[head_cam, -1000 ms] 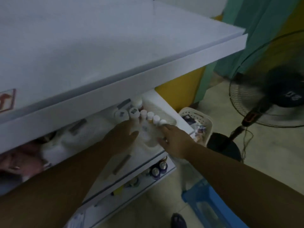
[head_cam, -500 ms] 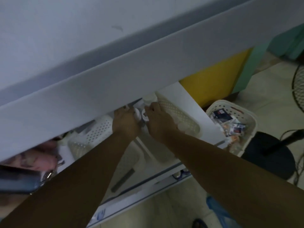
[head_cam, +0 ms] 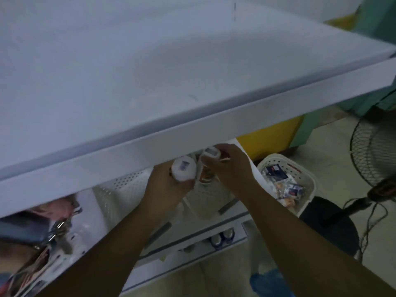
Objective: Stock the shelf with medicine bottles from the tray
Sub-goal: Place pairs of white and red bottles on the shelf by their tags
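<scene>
My left hand (head_cam: 165, 189) grips a white-capped medicine bottle (head_cam: 183, 168) just under the front lip of the wide white upper shelf (head_cam: 192, 133). Beside it, my right hand (head_cam: 230, 168) holds a second white-capped bottle (head_cam: 211, 154) with an amber body, lifted to the same lip. Below both hands sits a white perforated tray (head_cam: 205, 196) on the lower shelf board (head_cam: 90, 213). The tray's inside is mostly hidden by my hands and arms.
A white basket (head_cam: 300, 174) with small packets stands at the right on a dark stool (head_cam: 330, 224). A floor fan (head_cam: 375, 151) is at the far right. Blue-capped bottles (head_cam: 222, 237) sit on a lower shelf. Keys and clutter (head_cam: 53, 228) lie at the left.
Both hands have come up out of the tray, each with a white-capped bottle, toward the upper shelf's front lip. The view has tilted upward.
</scene>
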The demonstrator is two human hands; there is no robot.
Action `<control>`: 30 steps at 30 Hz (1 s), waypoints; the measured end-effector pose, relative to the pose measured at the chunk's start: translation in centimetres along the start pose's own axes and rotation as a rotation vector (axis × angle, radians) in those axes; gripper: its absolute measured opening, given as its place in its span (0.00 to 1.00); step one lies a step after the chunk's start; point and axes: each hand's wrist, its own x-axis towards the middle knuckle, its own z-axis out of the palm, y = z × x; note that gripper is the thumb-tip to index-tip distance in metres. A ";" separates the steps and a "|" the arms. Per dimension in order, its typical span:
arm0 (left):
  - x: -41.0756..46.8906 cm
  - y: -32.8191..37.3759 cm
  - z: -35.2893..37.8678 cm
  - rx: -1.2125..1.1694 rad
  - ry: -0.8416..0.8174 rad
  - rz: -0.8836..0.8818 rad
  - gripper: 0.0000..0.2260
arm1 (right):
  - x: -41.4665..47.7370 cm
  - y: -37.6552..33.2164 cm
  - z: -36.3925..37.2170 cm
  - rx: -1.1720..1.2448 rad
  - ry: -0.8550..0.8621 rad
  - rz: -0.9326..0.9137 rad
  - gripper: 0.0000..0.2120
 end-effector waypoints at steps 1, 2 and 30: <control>-1.5 0.6 -0.7 -0.135 -0.009 -0.084 0.22 | -1.5 -0.6 -0.6 0.048 -0.016 0.030 0.12; -3.6 1.1 -1.4 -0.291 -0.003 -0.158 0.24 | -3.1 -1.2 -0.9 0.092 -0.039 0.064 0.12; -31.2 8.3 -38.7 -0.979 0.346 -0.040 0.26 | -30.3 -37.0 17.5 0.689 -0.709 -0.023 0.12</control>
